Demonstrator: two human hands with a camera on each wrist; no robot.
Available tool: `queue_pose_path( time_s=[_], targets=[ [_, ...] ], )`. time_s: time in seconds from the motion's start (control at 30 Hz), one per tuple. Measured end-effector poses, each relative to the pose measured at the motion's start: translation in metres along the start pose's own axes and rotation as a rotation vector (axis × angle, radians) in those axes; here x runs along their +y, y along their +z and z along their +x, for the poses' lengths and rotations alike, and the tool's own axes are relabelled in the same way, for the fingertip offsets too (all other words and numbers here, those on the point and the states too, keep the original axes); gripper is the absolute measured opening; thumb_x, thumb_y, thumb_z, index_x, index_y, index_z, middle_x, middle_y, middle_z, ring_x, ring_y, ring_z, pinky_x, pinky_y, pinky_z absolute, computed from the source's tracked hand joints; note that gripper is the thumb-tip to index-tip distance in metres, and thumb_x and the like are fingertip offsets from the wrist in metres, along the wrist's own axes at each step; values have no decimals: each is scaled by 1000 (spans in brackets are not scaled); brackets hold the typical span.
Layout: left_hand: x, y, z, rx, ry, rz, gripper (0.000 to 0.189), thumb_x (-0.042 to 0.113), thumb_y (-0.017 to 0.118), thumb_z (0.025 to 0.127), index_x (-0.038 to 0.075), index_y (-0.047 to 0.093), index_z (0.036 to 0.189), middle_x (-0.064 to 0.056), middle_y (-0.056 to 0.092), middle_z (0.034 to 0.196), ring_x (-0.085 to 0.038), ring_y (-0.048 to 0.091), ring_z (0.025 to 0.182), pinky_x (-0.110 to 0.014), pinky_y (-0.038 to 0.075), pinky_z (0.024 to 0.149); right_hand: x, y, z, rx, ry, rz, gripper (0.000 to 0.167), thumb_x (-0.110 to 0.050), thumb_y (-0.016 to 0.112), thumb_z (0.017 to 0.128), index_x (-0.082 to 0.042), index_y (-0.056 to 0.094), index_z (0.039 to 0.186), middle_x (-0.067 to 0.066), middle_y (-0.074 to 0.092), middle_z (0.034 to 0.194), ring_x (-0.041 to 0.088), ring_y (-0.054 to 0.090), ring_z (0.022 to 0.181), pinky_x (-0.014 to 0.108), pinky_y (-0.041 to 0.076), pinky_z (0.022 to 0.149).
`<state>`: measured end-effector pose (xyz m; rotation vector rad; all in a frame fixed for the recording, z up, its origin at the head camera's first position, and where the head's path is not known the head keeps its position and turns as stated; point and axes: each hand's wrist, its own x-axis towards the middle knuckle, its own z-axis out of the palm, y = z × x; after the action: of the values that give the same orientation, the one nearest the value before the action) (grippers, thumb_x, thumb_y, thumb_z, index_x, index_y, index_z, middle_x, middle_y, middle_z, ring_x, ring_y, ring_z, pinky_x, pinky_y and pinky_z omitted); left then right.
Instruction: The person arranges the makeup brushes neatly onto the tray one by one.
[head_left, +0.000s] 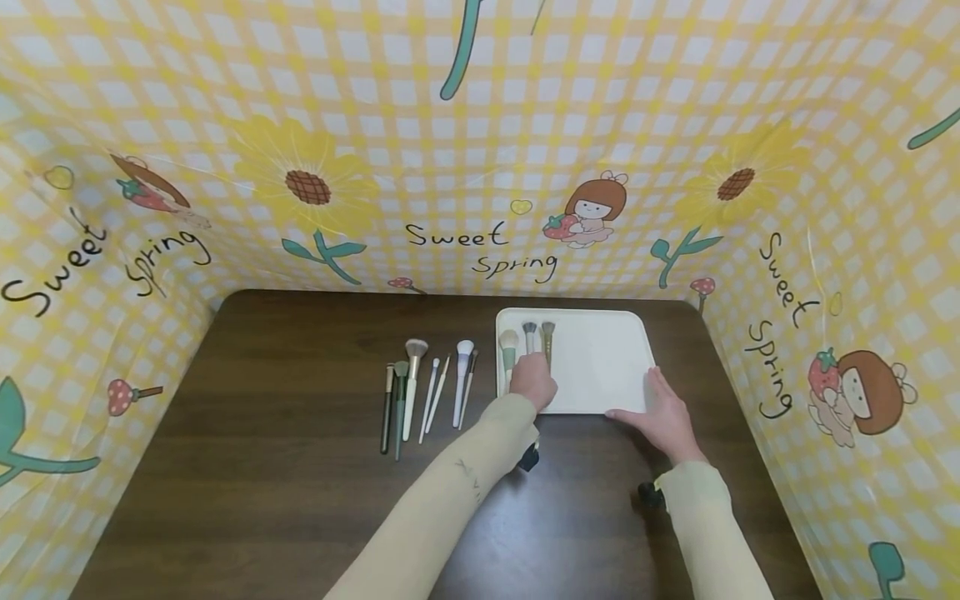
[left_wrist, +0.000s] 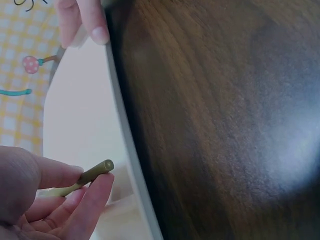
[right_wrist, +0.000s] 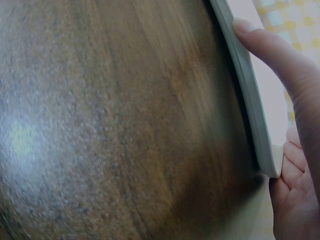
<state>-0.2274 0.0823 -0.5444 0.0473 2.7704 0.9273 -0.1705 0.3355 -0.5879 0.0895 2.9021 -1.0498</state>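
Observation:
My left hand (head_left: 533, 382) reaches over the left part of a white tray (head_left: 600, 358). Between its thumb and fingers it pinches the olive-gold handle of a makeup brush (left_wrist: 95, 173), whose end sticks out past the fingertips. The olive brush's head (head_left: 548, 328) points to the tray's back edge. Beside it in the tray lie a grey-tipped brush (head_left: 529, 328) and a pale green brush (head_left: 508, 342), their lower parts partly hidden by the hand. At the tray's front right corner my right hand (head_left: 663, 419) grips the rim, thumb on the front edge, fingers along the right side.
Left of the tray, several makeup brushes lie in a loose row on the dark wooden table (head_left: 285, 500), among them a large white-handled brush (head_left: 410, 392), a dark green brush (head_left: 401, 408) and a lilac-white brush (head_left: 461, 383). A yellow checked cloth (head_left: 450, 167) surrounds the table's back and sides.

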Motion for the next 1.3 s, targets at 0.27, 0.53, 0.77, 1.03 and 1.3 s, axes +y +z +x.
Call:
queue_pose_path(
  time_s=[0.27, 0.53, 0.77, 1.03, 1.3],
  targets=[
    [-6, 7, 5, 5, -7, 43, 3, 1, 66, 90, 2, 68, 87, -10, 64, 76, -22, 61, 63, -35, 52, 56, 0, 0, 0, -2, 4, -11, 135, -65, 85, 69, 9, 16, 157, 27, 11, 164, 44, 15, 150, 58, 21, 116],
    [-6, 5, 4, 18, -12, 65, 5, 1, 65, 90, 2, 70, 92, -12, 67, 79, -22, 64, 66, -35, 53, 58, 1, 0, 0, 2, 1, -16, 135, -66, 85, 69, 9, 16, 157, 27, 11, 164, 45, 16, 149, 59, 21, 116],
    [-8, 8, 6, 52, 1, 109, 6, 2, 66, 92, 2, 70, 87, -12, 68, 79, -25, 68, 72, -36, 56, 62, 1, 0, 0, -3, 0, -18, 135, -66, 85, 69, 9, 15, 157, 27, 11, 164, 44, 16, 150, 58, 21, 116],
    [-11, 5, 4, 72, -18, 80, 10, 4, 65, 94, 5, 68, 84, -9, 65, 74, -22, 64, 65, -36, 55, 60, -2, -1, 0, 0, 6, -14, 133, -63, 86, 70, 9, 16, 157, 27, 11, 164, 44, 16, 150, 58, 21, 116],
    [-11, -11, 3, 201, 14, 238, 8, 6, 66, 93, 2, 71, 88, -15, 71, 81, -30, 72, 74, -40, 59, 61, -2, -1, 0, -12, 20, 0, 133, -61, 86, 72, 8, 12, 158, 26, 8, 165, 44, 13, 150, 58, 19, 116]
  ],
)
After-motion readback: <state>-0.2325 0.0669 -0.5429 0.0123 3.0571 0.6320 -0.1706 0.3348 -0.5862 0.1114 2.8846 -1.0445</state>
